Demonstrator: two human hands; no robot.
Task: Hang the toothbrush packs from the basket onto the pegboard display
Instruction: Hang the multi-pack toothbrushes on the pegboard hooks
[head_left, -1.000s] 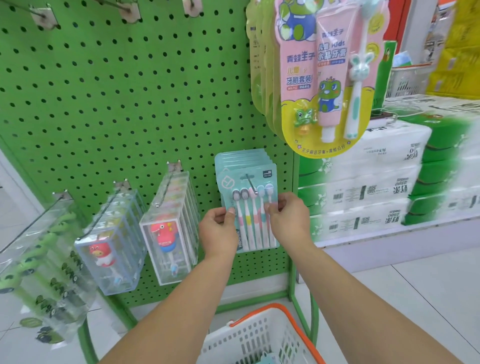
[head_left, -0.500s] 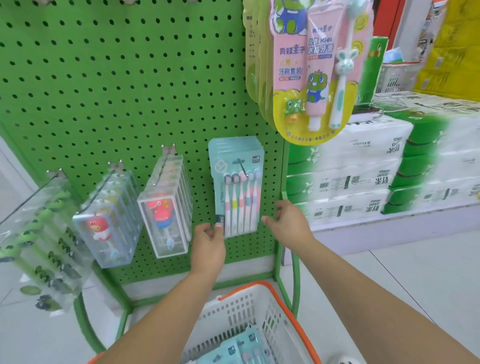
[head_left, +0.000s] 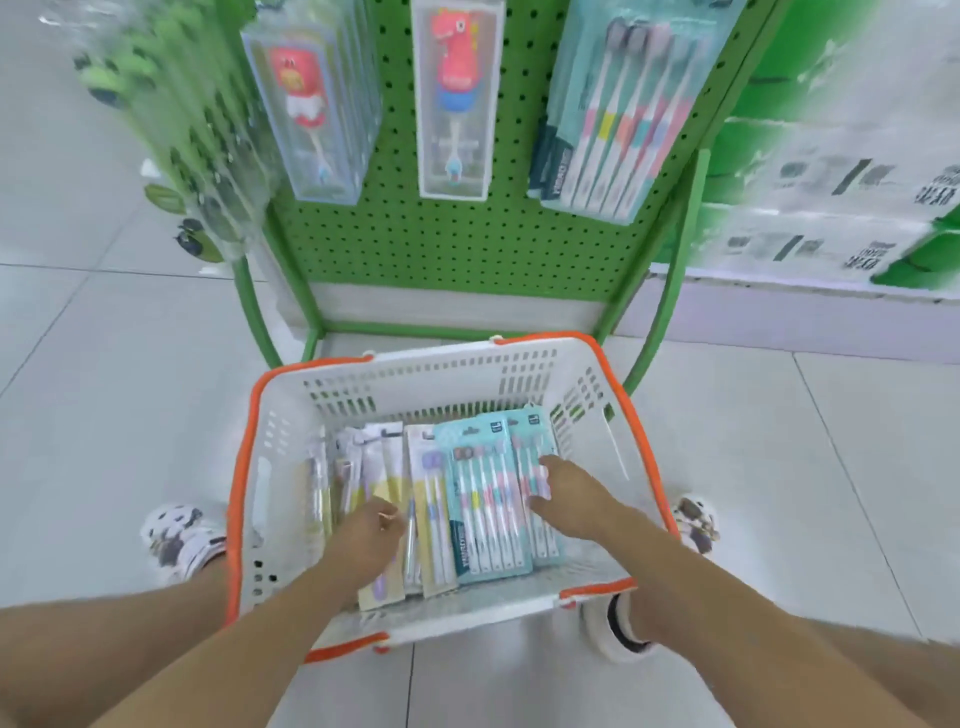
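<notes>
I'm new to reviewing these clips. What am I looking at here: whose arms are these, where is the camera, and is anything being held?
No machine here: a person wears one camera on the head, looking down at their own arms. A white basket with orange trim sits on the tiled floor before a green pegboard. The left hand rests on yellowish toothbrush packs; the right hand rests on a teal toothbrush pack. The picture is blurred, so whether either hand grips a pack cannot be told. More teal packs hang on the board.
</notes>
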